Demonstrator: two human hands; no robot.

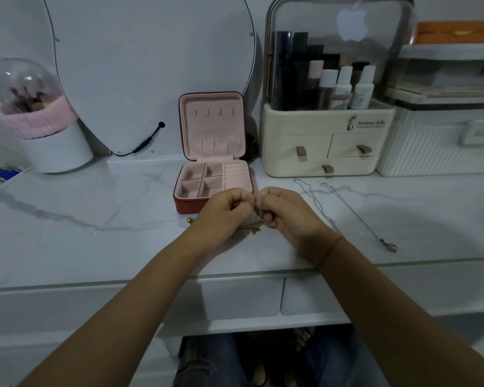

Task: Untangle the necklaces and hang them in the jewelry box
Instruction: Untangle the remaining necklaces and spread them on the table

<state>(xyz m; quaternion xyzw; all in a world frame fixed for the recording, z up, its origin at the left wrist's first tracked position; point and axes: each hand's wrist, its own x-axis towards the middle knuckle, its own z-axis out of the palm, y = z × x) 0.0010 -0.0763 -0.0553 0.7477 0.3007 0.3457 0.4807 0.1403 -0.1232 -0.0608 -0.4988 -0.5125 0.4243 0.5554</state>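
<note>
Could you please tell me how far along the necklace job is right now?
The jewelry box stands open, and silver necklaces lie stretched out on the countertop at right. In hand: the left hand and right hand pinch a gold necklace between them. Left: the lid's hooks are all bare, so nothing is hung yet.

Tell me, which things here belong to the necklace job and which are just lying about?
Job: open jewelry box; gold necklace pinched by left hand and right hand; silver necklaces on the counter.
Lying about: mirror, brush holder, cosmetics organizer, white case.
</note>
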